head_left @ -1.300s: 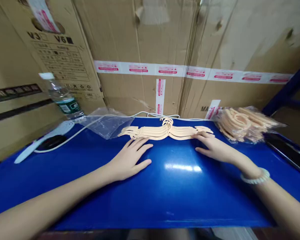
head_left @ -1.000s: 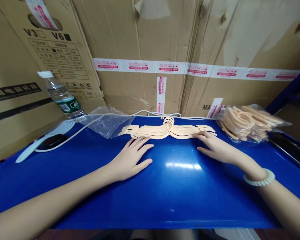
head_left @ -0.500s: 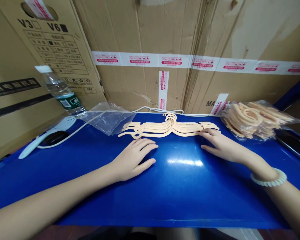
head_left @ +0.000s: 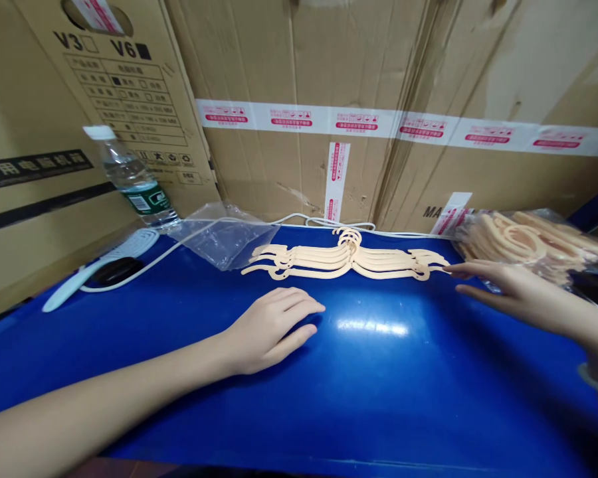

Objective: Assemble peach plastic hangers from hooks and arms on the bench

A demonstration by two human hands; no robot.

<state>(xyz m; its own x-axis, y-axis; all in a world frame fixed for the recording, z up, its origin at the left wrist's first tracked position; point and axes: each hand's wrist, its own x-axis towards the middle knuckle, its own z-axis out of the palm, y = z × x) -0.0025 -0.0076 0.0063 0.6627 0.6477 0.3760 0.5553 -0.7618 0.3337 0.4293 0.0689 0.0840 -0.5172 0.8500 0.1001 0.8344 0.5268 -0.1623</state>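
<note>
Several peach-coloured clothes hangers (head_left: 323, 261) lie overlapped in a row at the back of the blue tabletop, their hooks pointing away from me. In front of their left half rests my left hand (head_left: 274, 326), fingers extended and thumb apart, holding nothing. My right hand (head_left: 513, 292) is off the right end of the hangers, with fingers stretched out and nothing seen in its grasp. Its fingertips are close to the tip of the nearest hanger; whether they touch it I cannot tell. Just behind that hand sits a clear plastic bag of more peach hangers (head_left: 523, 236).
A water bottle (head_left: 147, 199) leans at the back left beside an empty clear plastic bag (head_left: 224, 239). A pale blue hairbrush (head_left: 90, 272), a black oval object (head_left: 117, 271) and a white cable (head_left: 164, 255) are nearby. Cardboard boxes (head_left: 299, 60) wall the back.
My right hand has moved right, from the hangers' right end toward the bagged hangers. My left hand has drawn slightly back from the row. The view has shifted a little.
</note>
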